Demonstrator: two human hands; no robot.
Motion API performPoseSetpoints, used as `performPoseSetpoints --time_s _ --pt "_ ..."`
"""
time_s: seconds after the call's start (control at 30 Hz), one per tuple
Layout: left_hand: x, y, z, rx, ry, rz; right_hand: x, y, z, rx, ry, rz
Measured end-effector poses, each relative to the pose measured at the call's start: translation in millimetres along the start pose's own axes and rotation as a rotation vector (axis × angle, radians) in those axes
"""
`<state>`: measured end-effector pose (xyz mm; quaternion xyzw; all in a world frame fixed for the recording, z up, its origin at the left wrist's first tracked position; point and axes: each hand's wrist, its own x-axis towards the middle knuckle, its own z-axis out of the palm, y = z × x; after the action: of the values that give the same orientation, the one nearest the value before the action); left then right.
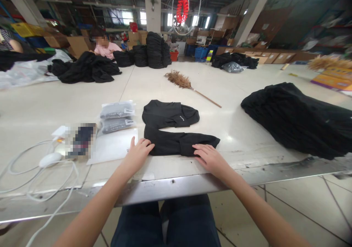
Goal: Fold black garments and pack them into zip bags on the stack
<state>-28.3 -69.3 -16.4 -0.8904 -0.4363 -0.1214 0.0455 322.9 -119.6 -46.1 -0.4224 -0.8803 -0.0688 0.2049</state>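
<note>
A black garment (170,115) lies flat on the white table in front of me, with two long parts pointing right and a small white print on the far one. My left hand (139,151) rests on the left end of the near part, its thumb and fingers apart. Toward that part's right end, my right hand (209,158) lies with fingers stretched out on the cloth. Left of the garment are two clear bags of folded dark cloth (117,117), and a flat white bag (112,146) lies just in front of them.
A tall pile of black cloth (297,118) stands at right. A feather duster (180,80) lies beyond the garment. At left are a blurred phone-like object (81,140), a white mouse-shaped device (50,159) and looping white cables. A person in pink (106,48) sits across the table.
</note>
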Motion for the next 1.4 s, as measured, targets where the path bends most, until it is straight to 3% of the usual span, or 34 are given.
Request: performPoseSetpoints --time_s 0.1,0.2,0.27,0.37,0.43,0.53,0.67,0.73,0.87,1.03,1.13,1.27,1.4 --pt "2 17 -15.5 -0.064 -0.012 0.013 -19 7 -5 0.051 0.049 0.173" --pt "26 45 -23.3 -0.227 0.019 0.025 -28 27 -13 0.084 0.119 0.347" --pt "46 67 -14.3 -0.336 -0.028 0.003 -28 43 -13 0.128 0.077 0.416" --pt "69 97 14.0 -0.423 -0.254 -0.02 -27 60 -11 0.243 -0.071 0.478" --pt "74 108 31.4 -0.396 -0.319 -0.047 -28 66 -13 0.288 -0.124 0.528" --pt "70 104 42.0 -0.389 -0.308 0.01 -32 65 -25 0.337 -0.208 0.573" --pt "67 76 35.1 -0.522 -0.415 0.132 -44 49 -42 0.419 -0.316 0.527" --pt "68 64 32.9 -0.572 -0.429 0.104 -50 37 -45 0.457 -0.275 0.491" --pt "70 54 36.5 -0.645 -0.332 0.054 -49 15 -52 0.5 -0.079 0.424" --pt "63 61 35.3 -0.751 -0.296 0.206 1 -8 -74 0.53 0.233 0.391" --pt "61 69 31.0 -0.838 -0.286 0.286 58 -18 -70 0.557 0.285 0.327" --pt "51 70 28.2 -0.637 -0.167 0.343 130 -12 -26 0.65 0.14 0.315" --pt "35 56 30.4 -0.41 -0.137 0.261 166 7 36 0.724 -0.022 0.359"
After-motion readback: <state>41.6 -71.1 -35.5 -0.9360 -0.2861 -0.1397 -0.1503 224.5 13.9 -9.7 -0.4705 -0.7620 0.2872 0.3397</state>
